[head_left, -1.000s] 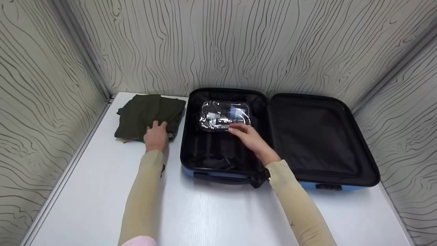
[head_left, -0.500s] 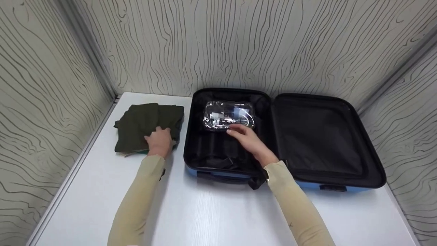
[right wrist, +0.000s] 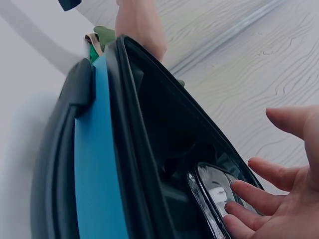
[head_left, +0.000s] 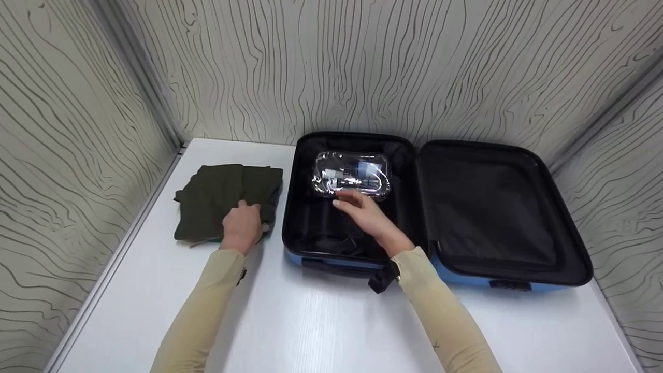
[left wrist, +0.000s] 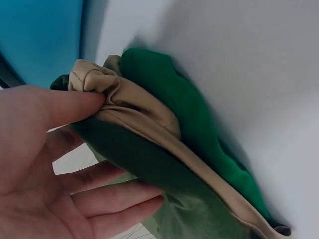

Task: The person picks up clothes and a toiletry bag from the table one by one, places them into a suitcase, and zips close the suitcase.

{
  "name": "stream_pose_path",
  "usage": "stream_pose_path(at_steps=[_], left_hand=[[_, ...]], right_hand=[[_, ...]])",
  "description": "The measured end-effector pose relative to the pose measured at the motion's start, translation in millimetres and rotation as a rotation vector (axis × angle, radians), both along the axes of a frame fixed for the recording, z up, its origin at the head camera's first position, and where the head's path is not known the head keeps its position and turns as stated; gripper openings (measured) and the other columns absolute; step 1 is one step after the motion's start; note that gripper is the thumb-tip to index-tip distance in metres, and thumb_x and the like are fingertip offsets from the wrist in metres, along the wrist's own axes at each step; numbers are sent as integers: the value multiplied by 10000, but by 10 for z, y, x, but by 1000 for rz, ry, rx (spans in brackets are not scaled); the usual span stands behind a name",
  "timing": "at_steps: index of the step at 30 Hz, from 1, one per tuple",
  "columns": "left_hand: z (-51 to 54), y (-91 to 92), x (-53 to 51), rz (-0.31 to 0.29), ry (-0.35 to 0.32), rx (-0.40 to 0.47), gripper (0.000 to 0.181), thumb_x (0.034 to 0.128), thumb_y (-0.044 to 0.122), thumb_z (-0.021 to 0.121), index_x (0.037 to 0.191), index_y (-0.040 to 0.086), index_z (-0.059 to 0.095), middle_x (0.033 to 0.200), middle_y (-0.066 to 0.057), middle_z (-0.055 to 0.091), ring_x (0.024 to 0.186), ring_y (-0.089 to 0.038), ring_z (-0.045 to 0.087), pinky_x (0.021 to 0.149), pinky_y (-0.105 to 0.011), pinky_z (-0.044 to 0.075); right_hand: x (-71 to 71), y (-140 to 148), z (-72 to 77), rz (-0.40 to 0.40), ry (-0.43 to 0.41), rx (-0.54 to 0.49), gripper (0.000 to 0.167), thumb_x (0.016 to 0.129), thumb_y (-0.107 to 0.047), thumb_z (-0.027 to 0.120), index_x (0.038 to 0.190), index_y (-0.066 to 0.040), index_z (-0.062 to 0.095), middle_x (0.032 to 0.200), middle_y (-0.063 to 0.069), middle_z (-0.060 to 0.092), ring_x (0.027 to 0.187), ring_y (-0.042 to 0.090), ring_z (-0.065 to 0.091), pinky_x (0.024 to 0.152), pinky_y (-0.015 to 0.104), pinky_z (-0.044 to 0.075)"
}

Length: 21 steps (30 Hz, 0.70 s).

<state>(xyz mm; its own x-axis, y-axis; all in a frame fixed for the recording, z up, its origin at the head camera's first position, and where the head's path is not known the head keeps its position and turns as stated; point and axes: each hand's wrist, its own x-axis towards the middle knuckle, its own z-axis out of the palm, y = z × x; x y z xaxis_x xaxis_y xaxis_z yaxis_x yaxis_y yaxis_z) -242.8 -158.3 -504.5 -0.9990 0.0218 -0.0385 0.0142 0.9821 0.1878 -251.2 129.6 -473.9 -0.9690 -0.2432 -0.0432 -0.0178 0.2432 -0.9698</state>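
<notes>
A stack of folded clothes (head_left: pixel 207 202), dark green on top, lies left of the open suitcase (head_left: pixel 357 259). At its near right corner my left hand (head_left: pixel 242 225) grips the edge. In the left wrist view the thumb presses tan cloth (left wrist: pixel 144 114) and the fingers lie along the dark green garment (left wrist: pixel 144 154); a bright green layer (left wrist: pixel 169 84) shows below. My right hand (head_left: pixel 370 215) hovers over the suitcase's left half, fingers loosely extended by the near edge of a clear pouch (head_left: pixel 352 173) with small items inside. Whether the fingertips touch the pouch, I cannot tell.
The suitcase's lid half (head_left: pixel 487 207) lies open flat on the right, lined in black. A black strap (head_left: pixel 382 280) hangs over the front rim. Both stand on a white table (head_left: pixel 305 321) against patterned walls (head_left: pixel 331 67).
The clothes stack has slid toward me with my left hand on its corner. My right hand has shifted slightly left along the pouch's near edge. The pouch stays in the suitcase.
</notes>
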Motion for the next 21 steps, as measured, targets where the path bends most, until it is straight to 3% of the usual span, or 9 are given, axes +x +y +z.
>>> stream_pose_path(at_steps=[6, 12, 18, 21], left_hand=[[30, -3, 149, -21, 11, -13, 411, 870, 260, 833, 1092, -59, 699, 975, -295, 587, 836, -482, 671, 645, -556, 581], [75, -31, 274, -39, -35, -30, 426, 865, 288, 831, 1065, -67, 709, 942, -285, 588, 837, -457, 667, 644, -547, 580], [110, -106, 423, -57, -62, -25, 389, 838, 274, 845, 931, -75, 700, 882, -268, 584, 767, -399, 653, 634, -533, 580], [138, -159, 471, -78, -70, -4, 411, 838, 297, 842, 971, -64, 696, 899, -269, 583, 756, -388, 635, 657, -551, 576]], right_hand=[[83, -109, 32, 32, 10, 8, 421, 993, -184, 663, 1356, 21, 605, 1365, 212, 597, 1263, 291, 557, 1085, 413, 394], [158, -207, 34, 81, -1, 2, 469, 990, -217, 672, 1379, 29, 583, 1362, 182, 607, 1256, 277, 561, 1074, 417, 405], [253, -299, 28, 132, -2, -5, 476, 992, -246, 675, 1384, 9, 586, 1359, 159, 614, 1273, 267, 550, 1071, 426, 410], [302, -335, 32, 152, -1, 15, 474, 995, -270, 672, 1386, -15, 592, 1350, 121, 621, 1274, 258, 546, 1069, 430, 411]])
